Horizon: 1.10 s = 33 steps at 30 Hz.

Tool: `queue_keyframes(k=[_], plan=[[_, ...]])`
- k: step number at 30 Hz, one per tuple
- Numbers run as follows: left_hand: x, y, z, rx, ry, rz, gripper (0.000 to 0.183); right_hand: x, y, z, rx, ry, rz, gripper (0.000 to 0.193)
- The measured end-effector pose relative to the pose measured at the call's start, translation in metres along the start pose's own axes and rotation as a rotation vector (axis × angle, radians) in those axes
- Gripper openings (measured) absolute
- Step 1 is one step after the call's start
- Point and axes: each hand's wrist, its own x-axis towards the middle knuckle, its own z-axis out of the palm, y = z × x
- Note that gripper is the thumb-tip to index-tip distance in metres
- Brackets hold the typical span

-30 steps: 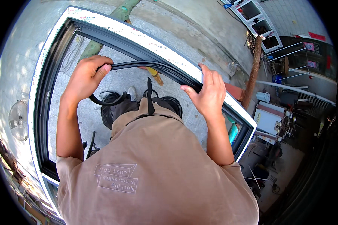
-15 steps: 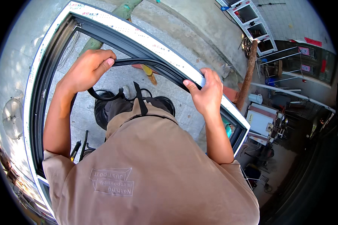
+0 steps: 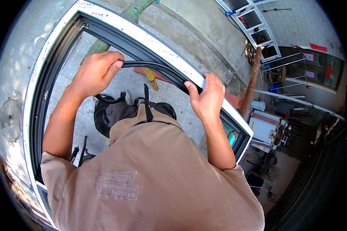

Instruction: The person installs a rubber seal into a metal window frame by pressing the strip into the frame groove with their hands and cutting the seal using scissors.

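A large window frame (image 3: 140, 33) with dark inner channels and white printed protective film lies tilted around me. My left hand (image 3: 97, 74) pinches a black rubber sealing strip (image 3: 152, 64) between thumb and fingers, near the frame's far left corner. From there the strip bows across to the far rail, where it meets the groove. My right hand (image 3: 209, 96) grips that rail farther right, its thumb against the strip at the inner edge and its fingers over the white outer face. More of the strip hangs from my left hand toward black coils (image 3: 101, 119) by my legs.
A green-painted post (image 3: 98, 47) and a yellow post (image 3: 150, 79) stand beneath the frame. At left is a round fan (image 3: 11, 120). A rusty pole (image 3: 253, 81), a white machine (image 3: 264, 126) and other window frames (image 3: 260, 36) are at right.
My left hand has shifted a little to the right with the strip. My right hand has slid slightly left in the picture, and the strip's bow between the hands is shorter.
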Motion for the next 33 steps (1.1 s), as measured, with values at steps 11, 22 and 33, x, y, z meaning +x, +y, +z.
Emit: queue_keyframes(k=[11, 22, 33], plan=[[0.000, 0.000, 0.001, 0.038, -0.018, -0.016, 0.023, 0.022, -0.023, 0.004, 0.050, -0.065, -0.027, 0.066], [0.001, 0.004, 0.003, 0.093, 0.047, -0.024, 0.028, 0.042, -0.026, 0.001, 0.122, -0.178, -0.027, 0.061], [0.001, -0.002, 0.009, 0.127, 0.097, 0.020, 0.030, 0.048, -0.039, 0.011, 0.084, -0.116, -0.108, 0.059]])
